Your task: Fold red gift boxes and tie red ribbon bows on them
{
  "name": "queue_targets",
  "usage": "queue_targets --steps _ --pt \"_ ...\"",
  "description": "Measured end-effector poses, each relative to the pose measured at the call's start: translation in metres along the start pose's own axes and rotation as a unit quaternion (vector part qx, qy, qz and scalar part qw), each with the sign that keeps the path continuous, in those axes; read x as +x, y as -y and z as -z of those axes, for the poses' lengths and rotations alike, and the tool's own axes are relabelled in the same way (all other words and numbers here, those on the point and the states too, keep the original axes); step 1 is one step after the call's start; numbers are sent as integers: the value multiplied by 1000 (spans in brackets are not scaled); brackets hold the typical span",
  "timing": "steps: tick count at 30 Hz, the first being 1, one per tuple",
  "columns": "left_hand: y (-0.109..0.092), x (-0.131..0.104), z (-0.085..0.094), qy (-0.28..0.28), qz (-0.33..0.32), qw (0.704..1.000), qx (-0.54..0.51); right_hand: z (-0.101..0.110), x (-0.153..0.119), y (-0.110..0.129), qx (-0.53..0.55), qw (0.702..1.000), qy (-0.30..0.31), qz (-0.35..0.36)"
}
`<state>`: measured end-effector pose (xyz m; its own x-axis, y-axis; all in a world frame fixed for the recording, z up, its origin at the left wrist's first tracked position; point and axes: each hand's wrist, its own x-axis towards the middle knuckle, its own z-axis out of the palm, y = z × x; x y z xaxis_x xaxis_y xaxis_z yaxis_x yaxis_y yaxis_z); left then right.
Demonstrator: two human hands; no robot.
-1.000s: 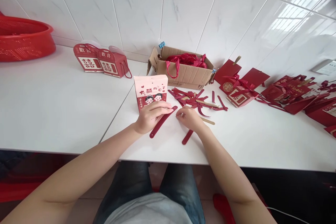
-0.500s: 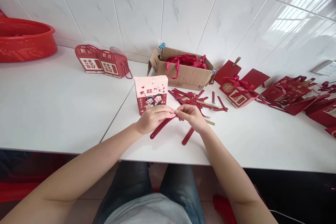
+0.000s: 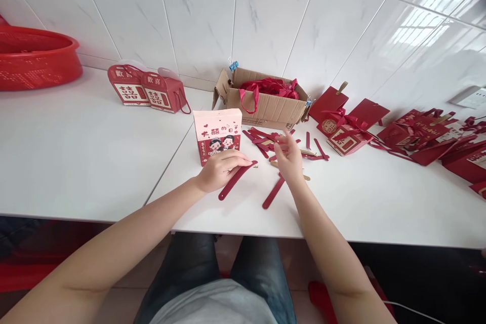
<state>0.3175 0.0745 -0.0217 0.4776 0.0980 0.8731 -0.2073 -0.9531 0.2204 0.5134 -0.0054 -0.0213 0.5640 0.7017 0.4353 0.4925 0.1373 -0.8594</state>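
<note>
My left hand [image 3: 217, 171] is closed on a dark red strap [image 3: 236, 181] with a hole at its near end. A small gold-coloured fastener [image 3: 255, 166] shows at the strap's upper tip, beside my fingertips. My right hand [image 3: 290, 163] is raised to the right of it with fingers apart and nothing visible in them. Behind the right hand lies a pile of red and gold straps [image 3: 261, 140], partly covered by it. Another red strap [image 3: 273, 194] rests below that hand. A pink and red gift box [image 3: 216, 122] with a cartoon couple stands upright behind my left hand.
An open cardboard box [image 3: 266, 112] of red ribbons stands against the tiled wall. Two red gift boxes [image 3: 163, 98] are at the back left, near a red plastic basket [image 3: 41, 68]. Several red gift bags [image 3: 413, 134] line the right side of the white table [image 3: 94, 162].
My right hand has let go of the strap's end and moved to the right, its fingers opening. The left hand stays in place with the strap.
</note>
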Motion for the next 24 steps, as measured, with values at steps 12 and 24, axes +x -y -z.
queue_targets --steps 12,24 --pt "-12 11 6 149 253 943 -154 2 -14 24 159 957 241 38" --pt "5 10 23 -170 117 966 154 -6 -16 27 215 962 165 -45"
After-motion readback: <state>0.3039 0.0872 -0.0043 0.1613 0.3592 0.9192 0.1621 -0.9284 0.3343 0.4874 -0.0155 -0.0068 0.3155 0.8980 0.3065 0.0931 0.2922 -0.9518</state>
